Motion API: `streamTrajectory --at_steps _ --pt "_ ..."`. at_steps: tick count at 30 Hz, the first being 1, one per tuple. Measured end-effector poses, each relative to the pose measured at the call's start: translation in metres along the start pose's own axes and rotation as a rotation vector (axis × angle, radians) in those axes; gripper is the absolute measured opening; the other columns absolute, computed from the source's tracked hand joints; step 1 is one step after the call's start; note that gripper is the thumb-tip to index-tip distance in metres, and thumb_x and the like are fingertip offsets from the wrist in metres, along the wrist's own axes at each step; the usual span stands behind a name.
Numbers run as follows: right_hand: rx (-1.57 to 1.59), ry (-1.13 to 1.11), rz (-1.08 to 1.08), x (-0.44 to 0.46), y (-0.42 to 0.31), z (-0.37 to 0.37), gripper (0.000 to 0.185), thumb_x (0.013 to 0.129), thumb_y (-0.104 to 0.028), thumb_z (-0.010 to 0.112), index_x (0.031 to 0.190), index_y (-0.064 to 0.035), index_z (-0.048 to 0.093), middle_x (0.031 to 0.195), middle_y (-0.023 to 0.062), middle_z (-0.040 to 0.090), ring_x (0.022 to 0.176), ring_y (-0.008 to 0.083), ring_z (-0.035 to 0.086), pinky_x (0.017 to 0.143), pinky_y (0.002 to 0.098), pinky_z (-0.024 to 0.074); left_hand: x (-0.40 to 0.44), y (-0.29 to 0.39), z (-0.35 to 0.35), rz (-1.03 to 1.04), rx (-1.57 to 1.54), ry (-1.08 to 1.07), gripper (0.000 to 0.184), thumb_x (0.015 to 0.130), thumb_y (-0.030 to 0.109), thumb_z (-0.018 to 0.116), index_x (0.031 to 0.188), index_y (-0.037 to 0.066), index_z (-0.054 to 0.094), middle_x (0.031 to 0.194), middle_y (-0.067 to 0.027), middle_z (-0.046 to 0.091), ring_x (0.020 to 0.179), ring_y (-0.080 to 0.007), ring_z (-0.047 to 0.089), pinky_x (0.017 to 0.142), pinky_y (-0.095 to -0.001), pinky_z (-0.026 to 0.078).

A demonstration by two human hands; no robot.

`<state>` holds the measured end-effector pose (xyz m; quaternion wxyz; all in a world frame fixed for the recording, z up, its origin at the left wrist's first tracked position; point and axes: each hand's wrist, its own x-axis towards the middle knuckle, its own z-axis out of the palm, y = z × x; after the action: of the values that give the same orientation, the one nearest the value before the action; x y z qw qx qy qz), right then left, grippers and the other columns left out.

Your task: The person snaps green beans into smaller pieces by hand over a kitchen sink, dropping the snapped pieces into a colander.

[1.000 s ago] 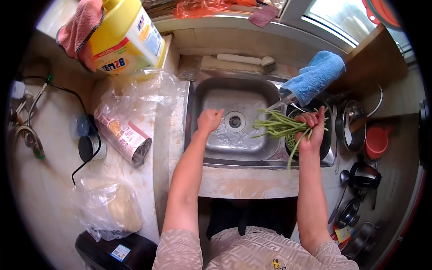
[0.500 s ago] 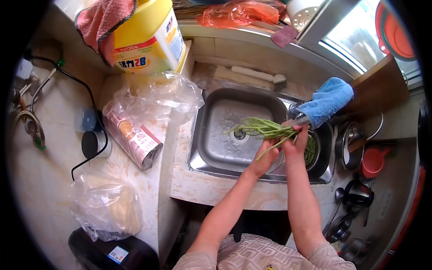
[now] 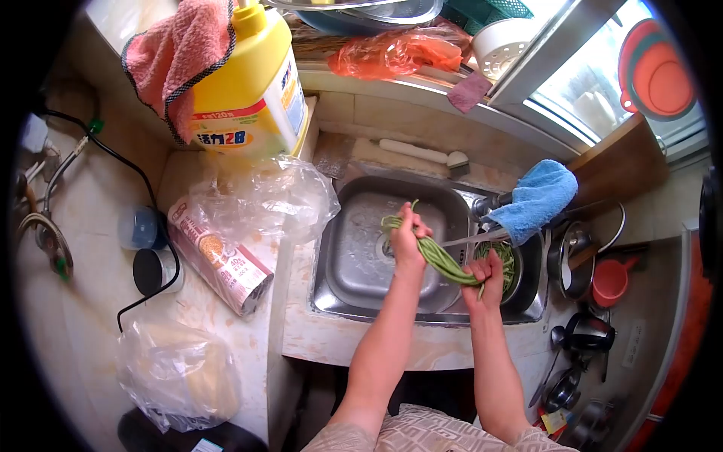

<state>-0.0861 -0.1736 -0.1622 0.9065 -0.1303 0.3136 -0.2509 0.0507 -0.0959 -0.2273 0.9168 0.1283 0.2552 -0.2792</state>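
Note:
A bundle of long green beans (image 3: 444, 264) stretches between my two hands over the steel sink (image 3: 354, 280). My left hand (image 3: 410, 235) is wrapped round its upper left end, above the basin near the drain. Round the lower right end my right hand (image 3: 484, 282) is closed, beside the small bowl area. More green beans (image 3: 500, 260) lie in the small right basin, partly hidden behind my right hand. A stream of water (image 3: 465, 239) runs from the tap, which has a blue cloth (image 3: 538, 200) over it, and reaches the bundle.
Left of the sink are a clear plastic bag (image 3: 282, 197), a pink packet (image 3: 218, 256), a yellow detergent jug (image 3: 252, 83) and a dark-lidded jar (image 3: 154, 271). A white brush (image 3: 414, 151) lies behind the basin. Pots and a red ladle (image 3: 608, 281) stand at the right.
My left hand came over from the left basin to the beans and now grips their far end. The bundle has turned from level to slanting down to the right. The view has shifted.

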Motion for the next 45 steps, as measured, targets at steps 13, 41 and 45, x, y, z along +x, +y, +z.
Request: streamTrajectory --at_steps 13,41,45 --pt "0.115 -0.125 -0.008 0.004 -0.069 0.002 0.033 0.093 -0.022 0.056 0.063 -0.0158 0.043 0.055 -0.0058 0.037 0.052 0.007 0.041 0.059 0.0258 0.037 0.021 0.075 0.006 0.091 0.011 -0.194 0.034 0.098 0.038 0.043 0.094 0.01 0.062 0.052 0.005 0.027 0.042 -0.0073 0.024 0.039 -0.0223 0.025" --pt "-1.079 -0.439 0.036 0.041 -0.018 0.047 0.028 0.086 -0.031 0.067 0.077 -0.0058 0.058 0.065 0.0012 0.057 0.053 0.0085 0.053 0.045 0.0255 0.0411 -0.068 0.019 0.047 -0.407 1.246 -0.526 0.025 0.088 0.028 0.066 0.093 0.004 0.058 0.078 -0.0039 0.06 0.058 -0.0104 0.054 0.051 -0.0244 0.044" --pt "-0.984 -0.438 0.019 0.028 -0.009 0.035 0.035 0.092 -0.038 0.059 0.077 -0.0058 0.059 0.064 -0.0005 0.055 0.054 0.006 0.047 0.049 0.0229 0.0388 -0.084 0.022 0.047 -0.313 1.163 -0.419 0.019 0.09 0.024 0.061 0.093 0.004 0.06 0.08 -0.0036 0.061 0.058 -0.0099 0.053 0.051 -0.0235 0.043"
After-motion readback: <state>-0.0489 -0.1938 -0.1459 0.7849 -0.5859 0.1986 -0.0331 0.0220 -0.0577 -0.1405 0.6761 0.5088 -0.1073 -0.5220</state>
